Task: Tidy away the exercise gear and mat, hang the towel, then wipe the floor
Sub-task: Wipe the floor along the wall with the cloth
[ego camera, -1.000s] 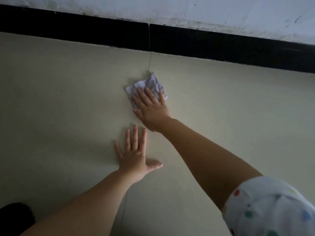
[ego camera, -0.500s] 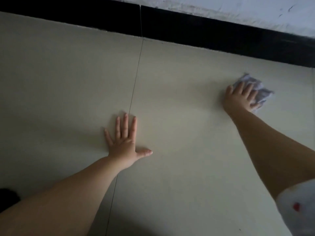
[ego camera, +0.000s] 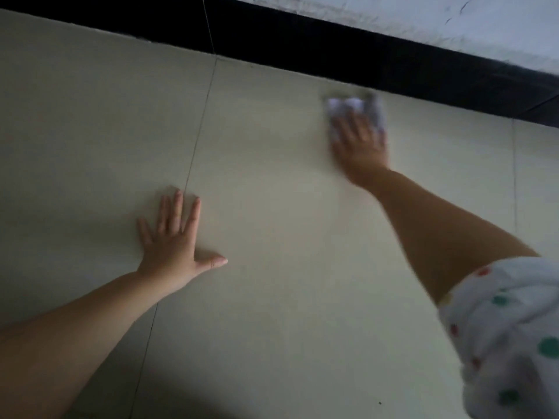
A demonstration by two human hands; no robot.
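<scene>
The left hand (ego camera: pixel 175 249) lies flat on the pale tiled floor (ego camera: pixel 272 297) at the near left, palm down, fingers spread and thumb pointing right; it holds nothing and rests just left of a thin grout line (ego camera: pixel 193 155) that runs from near to far across the tiles. The right hand (ego camera: pixel 361 143) reaches out to the far right and presses down on a small crumpled cloth (ego camera: pixel 348 105), whitish with a grey tinge, which lies on the floor close to the black skirting band (ego camera: pixel 332 49) at the foot of the wall. The fingers lie extended over the cloth rather than curled around it, so it is pinned under the palm and fingers, its far edge sticking out beyond the fingertips. This hand and the cloth are blurred, so finer detail of the hold cannot be told. Above the skirting, a scuffed white wall (ego camera: pixel 423 16) shows at the far right. A white sleeve with coloured dots (ego camera: pixel 508 334) covers the right upper arm at the near right. No container shows in this view.
</scene>
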